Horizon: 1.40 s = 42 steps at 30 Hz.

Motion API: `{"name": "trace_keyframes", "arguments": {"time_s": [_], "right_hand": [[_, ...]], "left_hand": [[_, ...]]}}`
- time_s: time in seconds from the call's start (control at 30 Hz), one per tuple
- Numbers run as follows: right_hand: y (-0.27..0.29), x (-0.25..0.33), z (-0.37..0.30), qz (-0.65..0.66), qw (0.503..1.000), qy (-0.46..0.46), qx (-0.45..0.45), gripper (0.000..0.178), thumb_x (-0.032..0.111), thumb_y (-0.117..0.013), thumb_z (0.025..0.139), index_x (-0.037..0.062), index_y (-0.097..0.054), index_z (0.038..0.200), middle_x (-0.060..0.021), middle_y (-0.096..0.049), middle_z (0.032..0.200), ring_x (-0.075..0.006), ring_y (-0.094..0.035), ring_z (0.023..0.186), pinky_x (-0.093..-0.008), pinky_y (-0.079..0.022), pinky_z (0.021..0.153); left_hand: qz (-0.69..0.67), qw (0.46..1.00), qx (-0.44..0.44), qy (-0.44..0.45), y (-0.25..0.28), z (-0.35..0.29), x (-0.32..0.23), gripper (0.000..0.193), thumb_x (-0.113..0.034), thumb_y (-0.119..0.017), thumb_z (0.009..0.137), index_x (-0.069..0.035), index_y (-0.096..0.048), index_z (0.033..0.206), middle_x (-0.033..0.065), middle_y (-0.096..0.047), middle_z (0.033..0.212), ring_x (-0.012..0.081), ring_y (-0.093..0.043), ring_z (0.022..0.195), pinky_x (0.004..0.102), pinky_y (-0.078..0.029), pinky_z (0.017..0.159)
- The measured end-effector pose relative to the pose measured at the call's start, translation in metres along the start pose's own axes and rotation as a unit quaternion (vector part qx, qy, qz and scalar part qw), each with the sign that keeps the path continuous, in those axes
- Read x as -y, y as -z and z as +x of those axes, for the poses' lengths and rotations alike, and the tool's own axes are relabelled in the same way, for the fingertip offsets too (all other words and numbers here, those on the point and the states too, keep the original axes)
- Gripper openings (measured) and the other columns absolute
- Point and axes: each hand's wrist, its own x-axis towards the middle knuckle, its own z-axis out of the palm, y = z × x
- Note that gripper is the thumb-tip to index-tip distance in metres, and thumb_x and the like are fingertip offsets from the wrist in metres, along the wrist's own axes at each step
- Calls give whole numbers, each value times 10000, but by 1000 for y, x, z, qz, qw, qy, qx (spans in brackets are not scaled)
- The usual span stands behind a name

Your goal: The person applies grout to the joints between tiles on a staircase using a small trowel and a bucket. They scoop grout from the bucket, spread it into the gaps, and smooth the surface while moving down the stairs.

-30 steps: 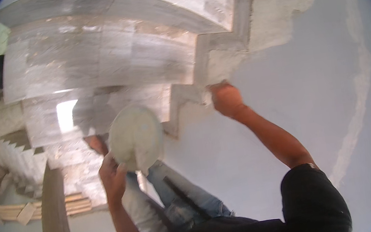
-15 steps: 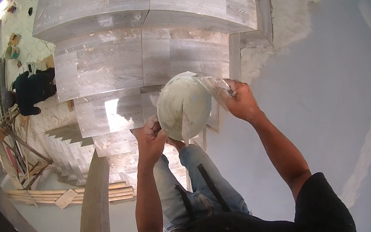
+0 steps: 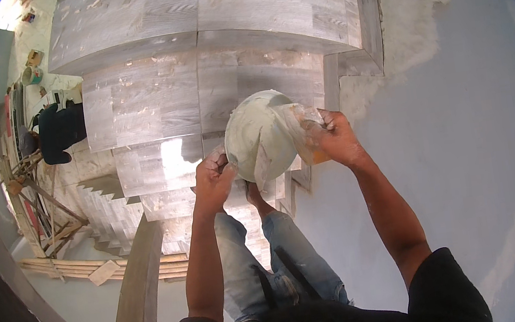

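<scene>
A round bowl of pale, whitish putty [image 3: 253, 136] is held in front of me, above the stairs. My left hand [image 3: 213, 179] closes on its left rim, fingers smeared with white. A narrow, putty-coated strip or blade [image 3: 263, 165] slants over the near part of the putty; its kind is unclear. At the right rim, my right hand [image 3: 335, 135] pinches a thin, putty-smeared scraper blade [image 3: 297, 124]. Something orange [image 3: 320, 156] shows just beneath those fingers. The scraper's edge overlaps the bowl's right side, and I cannot tell whether it touches the putty.
Grey wood-look stair steps [image 3: 148, 87] spread ahead and below. A blue-grey wall [image 3: 441, 155] with pale patches stands on the right. At left are a concrete post [image 3: 135, 297], long planks [image 3: 167, 266], a wooden trestle [image 3: 40, 205] and another person in dark clothes [image 3: 59, 133].
The bowl and my left hand have shifted slightly right and up. My right hand keeps the scraper at the right rim, where an orange part now shows. The view has shifted a little.
</scene>
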Motion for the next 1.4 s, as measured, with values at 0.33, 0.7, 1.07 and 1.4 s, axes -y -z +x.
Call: {"name": "trace_keyframes", "arguments": {"time_s": [0.33, 0.7, 1.07, 1.4], "right_hand": [[65, -23, 9, 291, 952, -81, -42, 204, 70, -578, 839, -20, -634, 1013, -61, -665, 918, -133, -619, 792, -271, -502, 748], [126, 1, -3, 328, 925, -21, -190, 292, 57, -584, 802, -36, -565, 1078, -93, -644, 994, -165, -621, 910, -307, -496, 858], [209, 187, 42, -548, 800, 129, -209, 260, 94, -591, 804, 41, -650, 1051, -158, -656, 823, -277, -619, 765, -351, -506, 691], [250, 159, 162, -872, 413, 262, 17, 155, 35, -562, 775, 56, -640, 907, -107, -651, 825, -292, -625, 908, -400, -525, 719]], "left_hand": [[38, 999, 5, 0, -30, 86, -1, 297, -22, -512, 865, 42, -567, 1150, 66, -636, 1039, 121, -598, 906, 252, -477, 804], [30, 997, -64, -14, -41, 229, -43, 329, -176, -514, 912, 33, -543, 1165, 67, -620, 1033, 124, -596, 880, 269, -495, 810], [556, 790, -239, -99, 1, 275, -77, 567, -442, -554, 890, 73, -586, 1125, 233, -627, 1020, 323, -614, 889, 431, -481, 808], [693, 469, -397, -379, 106, 297, -88, 517, -387, -601, 835, -75, -524, 1240, 119, -527, 1252, 317, -490, 1143, 432, -380, 959]]}}
